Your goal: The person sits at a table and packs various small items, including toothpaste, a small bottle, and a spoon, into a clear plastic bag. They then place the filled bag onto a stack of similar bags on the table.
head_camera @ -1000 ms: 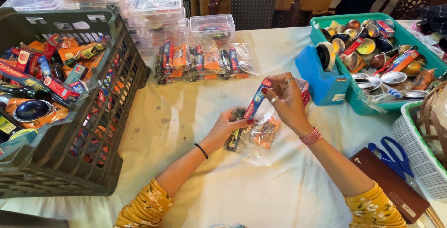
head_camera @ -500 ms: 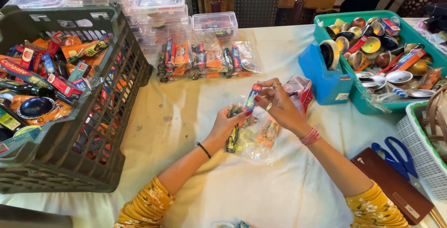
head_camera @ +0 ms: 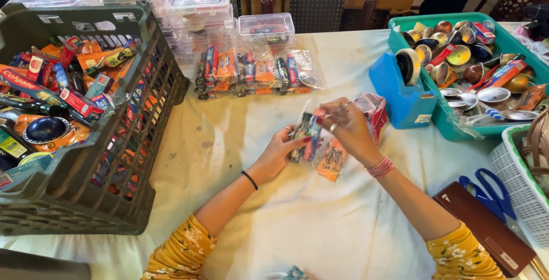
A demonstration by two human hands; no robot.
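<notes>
Left hand (head_camera: 284,149) and right hand (head_camera: 343,124) closed together on a clear plastic packet (head_camera: 320,148) of small wrapped items, held just above the cream tablecloth (head_camera: 320,228) at table centre. Dark crate (head_camera: 154,114) at left; teal bin (head_camera: 457,125) and blue scissors (head_camera: 493,191) at right.
</notes>
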